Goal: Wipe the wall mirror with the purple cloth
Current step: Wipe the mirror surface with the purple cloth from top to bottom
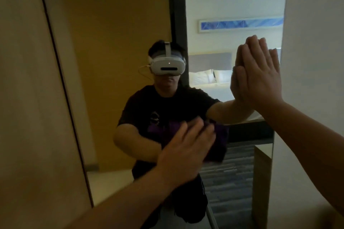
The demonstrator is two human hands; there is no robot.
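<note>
- Fingers (195, 132) of the left hand (186, 147) are spread flat, pressing the purple cloth (219, 145) against the wall mirror (115, 42); no pinch, just palm pressure (edges slightly blurred, so probably mid-stroke).
- Cloth sits on the mirror's middle band, closer to the mirror's right edge than its left; only its right and upper parts show past the hand.
- Right hand (260, 76) is open, fingers straight and together, palm flat near the mirror's right edge, above the cloth. Holds nothing; looks like a brace (cannot tell whether it rests on glass or on the adjoining wall).
- Progress: wiping is under way, cloth in contact with glass. Judging from position alone, the mid-height zone is being worked.
- Cannot tell which areas are already clean: no visible streaks, smears or wet marks anywhere on the mirror in this dim light.
- Likely left: the mirror's top section above the right hand, its left strip, and the bottom part below the cloth.
</note>
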